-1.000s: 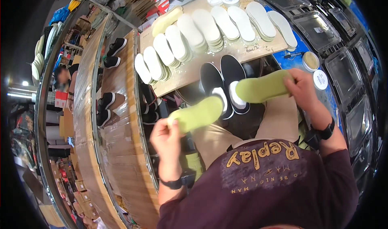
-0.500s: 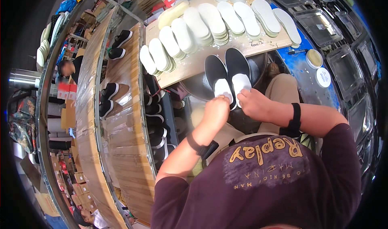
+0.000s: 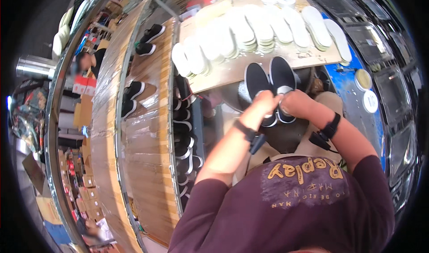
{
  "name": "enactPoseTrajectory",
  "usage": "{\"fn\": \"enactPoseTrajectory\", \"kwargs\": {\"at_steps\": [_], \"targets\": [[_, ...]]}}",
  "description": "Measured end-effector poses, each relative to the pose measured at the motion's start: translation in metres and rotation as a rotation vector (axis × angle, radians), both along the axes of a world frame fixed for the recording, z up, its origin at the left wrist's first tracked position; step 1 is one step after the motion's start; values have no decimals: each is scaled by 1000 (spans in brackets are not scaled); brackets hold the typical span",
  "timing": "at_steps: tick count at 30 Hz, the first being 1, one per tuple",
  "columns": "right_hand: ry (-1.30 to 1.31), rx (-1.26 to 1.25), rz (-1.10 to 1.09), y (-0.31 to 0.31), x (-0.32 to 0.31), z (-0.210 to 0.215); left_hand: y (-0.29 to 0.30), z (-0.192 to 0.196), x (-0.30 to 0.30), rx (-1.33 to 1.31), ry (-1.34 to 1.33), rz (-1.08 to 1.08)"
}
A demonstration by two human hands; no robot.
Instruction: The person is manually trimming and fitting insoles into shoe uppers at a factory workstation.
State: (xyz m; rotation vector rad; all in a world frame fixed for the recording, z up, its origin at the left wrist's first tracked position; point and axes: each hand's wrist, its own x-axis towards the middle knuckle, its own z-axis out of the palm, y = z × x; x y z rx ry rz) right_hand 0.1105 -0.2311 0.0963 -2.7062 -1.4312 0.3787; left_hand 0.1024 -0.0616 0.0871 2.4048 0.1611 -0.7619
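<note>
A pair of black slip-on shoes with white-edged soles lies side by side, toes away from me: the left shoe and the right shoe. My left hand reaches into the left shoe's opening, its fingers hidden and blurred. Into the right shoe's opening goes my right hand, whose fingers are also out of sight. A sliver of white insole shows in front of my right hand. Beyond the toes, several stacks of white insoles stand in a row on a wooden board.
To the left, a wooden rack carries black shoes, with more shoes beside it. Two round tubs stand on a blue surface at right. Clear plastic trays line the far right. Other people are at the far left.
Both hands have moved forward from the insoles' heel ends into the shoe openings. The white insoles, plainly visible before, are now mostly covered. The whole view has shifted.
</note>
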Motion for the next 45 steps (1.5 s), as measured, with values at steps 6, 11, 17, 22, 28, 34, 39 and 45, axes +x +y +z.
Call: {"fn": "enactPoseTrajectory", "kwargs": {"at_steps": [6,11,17,22,28,34,39,45], "targets": [[103,583,-147,-29,-16,46,16,-41,-29,-106,-535,199],[65,537,-502,-113,-16,22,78,-2,-102,-229,-618,419],[86,258,-766,-168,-46,-33,201,44,-103,-346,-679,584],[112,229,-888,-150,-65,-35,298,69,-17,-327,-847,659],[125,196,-890,-142,-84,-24,551,107,91,683,-971,878],[69,226,-908,-133,-83,-33,526,48,102,-631,-1129,855],[120,94,-962,-129,-77,-12,270,16,48,18,-777,453],[180,218,-884,-141,-82,-8,116,-48,-37,-179,-805,-31]]}}
